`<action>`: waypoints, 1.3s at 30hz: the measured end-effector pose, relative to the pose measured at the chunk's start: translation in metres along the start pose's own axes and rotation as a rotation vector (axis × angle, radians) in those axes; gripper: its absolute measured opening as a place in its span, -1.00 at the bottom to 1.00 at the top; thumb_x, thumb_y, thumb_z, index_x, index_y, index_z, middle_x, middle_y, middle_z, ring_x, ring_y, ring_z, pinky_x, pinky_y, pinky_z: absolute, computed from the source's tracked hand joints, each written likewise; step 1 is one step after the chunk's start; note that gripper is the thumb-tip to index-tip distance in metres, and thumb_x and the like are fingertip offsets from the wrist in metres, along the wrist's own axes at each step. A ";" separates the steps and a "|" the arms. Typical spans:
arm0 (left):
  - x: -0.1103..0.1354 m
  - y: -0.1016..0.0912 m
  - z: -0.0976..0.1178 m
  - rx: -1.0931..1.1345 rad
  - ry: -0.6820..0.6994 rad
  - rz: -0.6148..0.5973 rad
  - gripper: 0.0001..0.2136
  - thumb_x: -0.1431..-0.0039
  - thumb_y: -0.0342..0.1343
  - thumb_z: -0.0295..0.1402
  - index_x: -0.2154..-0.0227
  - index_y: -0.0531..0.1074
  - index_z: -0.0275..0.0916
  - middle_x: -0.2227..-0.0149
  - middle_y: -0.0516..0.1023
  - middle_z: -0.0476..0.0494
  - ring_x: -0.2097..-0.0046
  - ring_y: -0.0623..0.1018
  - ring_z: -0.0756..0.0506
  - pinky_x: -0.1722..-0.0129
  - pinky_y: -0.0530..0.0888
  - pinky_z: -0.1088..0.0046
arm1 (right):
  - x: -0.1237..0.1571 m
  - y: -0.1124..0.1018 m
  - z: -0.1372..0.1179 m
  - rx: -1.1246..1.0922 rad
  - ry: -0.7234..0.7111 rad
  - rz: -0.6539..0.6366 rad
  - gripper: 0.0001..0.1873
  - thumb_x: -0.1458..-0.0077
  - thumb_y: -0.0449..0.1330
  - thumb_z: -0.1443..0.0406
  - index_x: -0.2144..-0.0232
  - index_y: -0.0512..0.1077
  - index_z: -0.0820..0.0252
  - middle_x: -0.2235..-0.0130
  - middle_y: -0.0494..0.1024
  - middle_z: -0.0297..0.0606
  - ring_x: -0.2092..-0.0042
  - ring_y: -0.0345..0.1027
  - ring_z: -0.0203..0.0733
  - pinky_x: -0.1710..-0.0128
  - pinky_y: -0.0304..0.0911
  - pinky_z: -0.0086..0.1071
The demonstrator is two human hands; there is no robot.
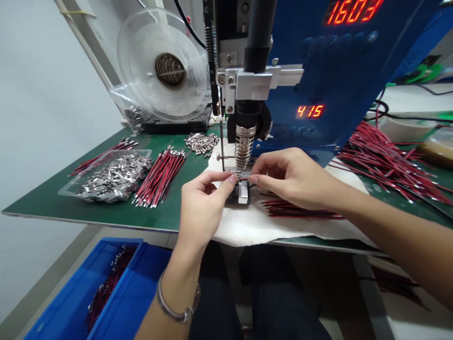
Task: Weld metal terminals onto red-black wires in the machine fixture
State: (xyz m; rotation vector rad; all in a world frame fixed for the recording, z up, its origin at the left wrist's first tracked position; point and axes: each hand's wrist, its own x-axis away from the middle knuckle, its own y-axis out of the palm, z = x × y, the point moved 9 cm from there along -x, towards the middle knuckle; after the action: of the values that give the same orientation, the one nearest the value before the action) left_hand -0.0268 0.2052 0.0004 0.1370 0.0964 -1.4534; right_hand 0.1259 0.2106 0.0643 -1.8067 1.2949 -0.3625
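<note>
My left hand (208, 198) is closed in a pinch, thumb against forefinger, at the left side of a small metal fixture (243, 192). Whatever lies between those fingertips is too small to make out. From the right, my right hand (295, 179) pinches a short wire (244, 179); a bit of its red insulation shows over the fixture. Directly above both sets of fingertips hangs the soldering head with its coil spring (245, 146). Below my right hand, a bundle of red and black wires (300, 209) rests on a white cloth (244, 231).
A clear tray of metal connectors (115, 177), a wire bundle (161, 177) and loose connectors (201, 143) occupy the left of the green table. Behind stand a reel (141, 71) and a blue machine (318, 61). More wires (389, 160) lie right. Blue bins (116, 293) sit below.
</note>
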 end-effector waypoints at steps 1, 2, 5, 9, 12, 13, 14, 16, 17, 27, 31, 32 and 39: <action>0.000 0.000 0.000 0.002 -0.003 -0.001 -0.77 0.05 0.35 -0.16 0.40 0.60 -0.20 0.62 0.29 0.01 0.56 0.15 0.11 0.58 0.05 0.55 | 0.000 -0.001 0.000 0.003 -0.002 0.007 -0.80 -0.09 0.18 0.24 0.46 0.50 0.26 0.59 0.35 -0.38 0.55 0.11 -0.43 0.50 0.01 -0.46; 0.000 0.000 -0.001 0.004 -0.004 -0.003 -0.77 0.05 0.34 -0.15 0.39 0.60 -0.19 0.62 0.28 0.02 0.56 0.14 0.11 0.58 0.05 0.55 | 0.000 -0.001 0.000 0.007 0.000 0.012 -0.80 -0.10 0.17 0.24 0.45 0.50 0.26 0.60 0.35 -0.38 0.55 0.11 -0.43 0.50 0.01 -0.46; 0.000 0.001 -0.001 0.008 -0.001 -0.013 -0.77 0.05 0.34 -0.15 0.39 0.60 -0.19 0.62 0.29 0.02 0.56 0.15 0.11 0.57 0.05 0.56 | 0.000 -0.001 0.000 0.012 0.006 0.023 -0.79 -0.10 0.17 0.23 0.46 0.50 0.26 0.60 0.34 -0.39 0.55 0.11 -0.43 0.49 0.01 -0.47; -0.001 0.001 -0.001 0.001 0.005 -0.013 -0.78 0.04 0.34 -0.16 0.40 0.60 -0.20 0.61 0.29 0.01 0.55 0.15 0.10 0.58 0.05 0.55 | 0.001 0.001 0.002 -0.006 0.022 0.024 -0.78 -0.10 0.18 0.23 0.46 0.50 0.26 0.60 0.35 -0.37 0.54 0.12 -0.42 0.49 0.01 -0.46; 0.000 0.000 0.000 0.001 0.000 -0.006 -0.78 0.05 0.34 -0.17 0.40 0.60 -0.21 0.62 0.27 0.02 0.56 0.15 0.10 0.58 0.04 0.55 | 0.001 0.001 0.003 -0.019 0.035 0.026 -0.77 -0.11 0.18 0.21 0.46 0.50 0.26 0.57 0.38 -0.36 0.53 0.13 -0.41 0.49 0.02 -0.46; 0.000 0.000 0.000 0.002 -0.002 -0.006 -0.78 0.05 0.34 -0.17 0.41 0.60 -0.21 0.62 0.26 0.02 0.56 0.14 0.10 0.58 0.04 0.55 | 0.002 0.001 0.003 -0.023 0.038 0.031 -0.77 -0.10 0.19 0.20 0.46 0.50 0.26 0.56 0.40 -0.35 0.52 0.14 -0.41 0.49 0.02 -0.46; 0.000 0.000 -0.001 0.004 -0.004 -0.006 -0.78 0.05 0.34 -0.17 0.41 0.60 -0.21 0.62 0.26 0.02 0.56 0.14 0.10 0.58 0.04 0.55 | 0.002 0.000 0.003 -0.027 0.041 0.038 -0.76 -0.09 0.20 0.20 0.47 0.50 0.27 0.55 0.41 -0.34 0.52 0.15 -0.41 0.49 0.03 -0.47; 0.000 0.001 -0.001 0.003 -0.007 -0.010 -0.77 0.05 0.34 -0.16 0.40 0.60 -0.21 0.62 0.28 0.01 0.56 0.14 0.10 0.58 0.04 0.55 | 0.002 -0.001 0.002 -0.037 0.048 0.052 -0.76 -0.08 0.22 0.19 0.48 0.50 0.27 0.54 0.43 -0.33 0.51 0.16 -0.40 0.49 0.03 -0.47; 0.000 0.001 -0.001 0.004 -0.007 -0.011 -0.77 0.04 0.34 -0.16 0.40 0.60 -0.21 0.61 0.29 0.01 0.56 0.15 0.10 0.57 0.05 0.55 | 0.002 -0.001 0.003 -0.041 0.055 0.054 -0.76 -0.08 0.22 0.19 0.49 0.50 0.27 0.54 0.43 -0.33 0.52 0.17 -0.40 0.49 0.04 -0.47; 0.000 0.000 -0.002 0.007 0.006 -0.010 -0.77 0.05 0.34 -0.16 0.40 0.60 -0.20 0.61 0.28 0.01 0.55 0.14 0.11 0.57 0.03 0.56 | 0.004 0.003 0.008 -0.065 0.120 0.068 -0.79 -0.07 0.21 0.21 0.46 0.50 0.26 0.53 0.45 -0.33 0.53 0.17 -0.40 0.51 0.02 -0.47; 0.000 -0.001 -0.003 0.006 0.003 -0.004 -0.77 0.05 0.34 -0.16 0.39 0.60 -0.20 0.61 0.29 0.00 0.55 0.15 0.11 0.57 0.05 0.56 | 0.005 0.003 0.009 -0.064 0.139 0.058 -0.77 -0.09 0.18 0.19 0.44 0.50 0.24 0.54 0.45 -0.33 0.53 0.18 -0.39 0.51 0.04 -0.46; 0.000 -0.001 -0.003 0.004 0.000 -0.003 -0.77 0.05 0.34 -0.15 0.39 0.60 -0.20 0.61 0.30 0.00 0.55 0.15 0.11 0.57 0.05 0.57 | 0.004 0.003 0.010 -0.063 0.142 0.061 -0.77 -0.09 0.18 0.19 0.44 0.51 0.24 0.53 0.45 -0.32 0.53 0.18 -0.38 0.51 0.04 -0.46; 0.000 -0.001 -0.002 0.005 -0.017 0.004 -0.76 0.06 0.35 -0.17 0.38 0.61 -0.22 0.63 0.27 0.02 0.57 0.13 0.12 0.59 0.03 0.57 | 0.004 0.003 0.009 -0.064 0.133 0.068 -0.79 -0.07 0.19 0.22 0.44 0.51 0.26 0.54 0.45 -0.31 0.54 0.18 -0.38 0.52 0.04 -0.46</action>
State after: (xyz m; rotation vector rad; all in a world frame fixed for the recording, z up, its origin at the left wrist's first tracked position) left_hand -0.0276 0.2053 -0.0015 0.1283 0.0788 -1.4502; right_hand 0.1315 0.2108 0.0553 -1.8113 1.4716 -0.4139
